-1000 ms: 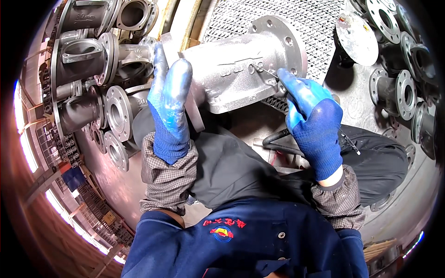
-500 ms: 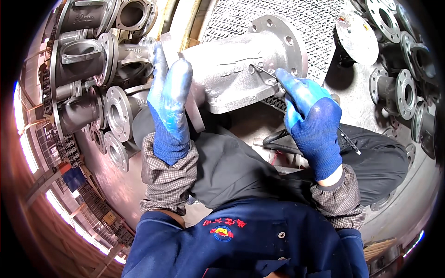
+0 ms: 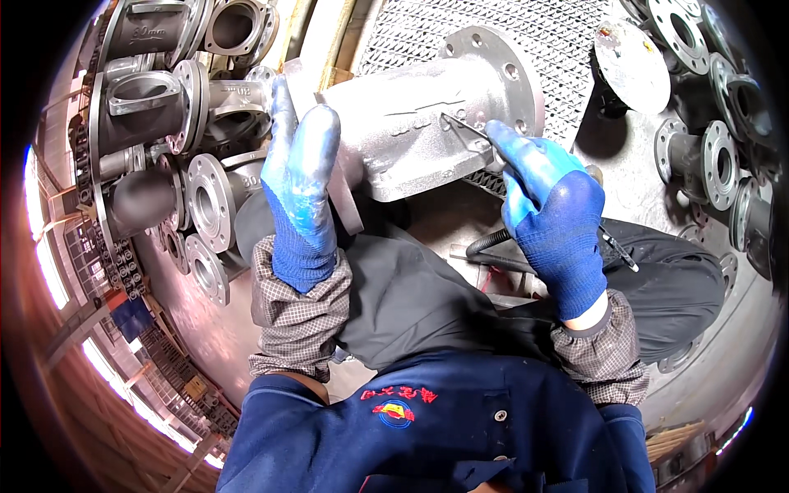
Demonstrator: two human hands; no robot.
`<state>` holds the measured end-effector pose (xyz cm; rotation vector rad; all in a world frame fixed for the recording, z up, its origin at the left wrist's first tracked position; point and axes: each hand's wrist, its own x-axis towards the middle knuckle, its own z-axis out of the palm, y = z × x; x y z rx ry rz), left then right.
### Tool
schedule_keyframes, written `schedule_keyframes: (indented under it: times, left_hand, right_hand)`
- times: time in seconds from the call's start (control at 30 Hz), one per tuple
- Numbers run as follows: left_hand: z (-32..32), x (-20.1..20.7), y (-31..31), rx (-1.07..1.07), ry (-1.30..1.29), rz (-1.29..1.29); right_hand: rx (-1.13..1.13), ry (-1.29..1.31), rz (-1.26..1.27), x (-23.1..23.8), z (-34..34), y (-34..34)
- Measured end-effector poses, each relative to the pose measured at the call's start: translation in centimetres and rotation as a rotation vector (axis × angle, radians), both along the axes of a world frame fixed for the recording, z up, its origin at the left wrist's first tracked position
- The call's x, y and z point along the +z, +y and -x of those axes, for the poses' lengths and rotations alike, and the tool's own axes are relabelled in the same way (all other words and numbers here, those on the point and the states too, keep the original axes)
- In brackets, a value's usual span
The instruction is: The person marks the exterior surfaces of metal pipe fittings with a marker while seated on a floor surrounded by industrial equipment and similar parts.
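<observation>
A grey flanged metal casting (image 3: 411, 123), shaped like a valve body, lies on its side across the grating in front of me. My left hand (image 3: 300, 181), in a blue coated glove, straddles the rim of its left flange, with the thumb on one side and the fingers on the other. In my gloved right hand (image 3: 546, 193) is a slim pointed metal tool (image 3: 467, 126), pinched under the forefinger. Its tip meets the casting's side among small raised marks, near the right flange. A dark rod with a pale tip (image 3: 619, 249) shows behind the right wrist.
Metal grating (image 3: 411, 41) lies beneath the casting. More flanged castings (image 3: 212, 203) are stacked at left, and others (image 3: 721, 164) stand at right. A round pale plate (image 3: 633, 67) is on a dark stand at far right. A black threaded rod (image 3: 487, 241) lies near my knees.
The tool's tip has shifted slightly up and left on the casting, and its blade looks broader. My right hand has moved a little left; my left hand stays put.
</observation>
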<state>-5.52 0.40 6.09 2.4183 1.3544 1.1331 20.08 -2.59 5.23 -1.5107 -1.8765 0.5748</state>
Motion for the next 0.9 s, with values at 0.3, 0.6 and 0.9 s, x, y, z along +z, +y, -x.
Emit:
schedule_keyframes:
  times: [0.3,0.6,0.9]
  left_hand:
    - [0.1,0.5,-0.1,0.111,0.033,0.14]
    - [-1.1,1.0,0.1,0.17,0.221,0.005]
    - [-1.7,2.0,-0.1,0.233,0.298,0.063]
  right_hand:
    - [-0.125,0.063,-0.13,-0.2,0.2,1.6]
    - [-0.206,-0.278,0.108,0.7,2.0,5.5]
    - [-0.256,-0.186,0.007,0.4,1.3,4.2]
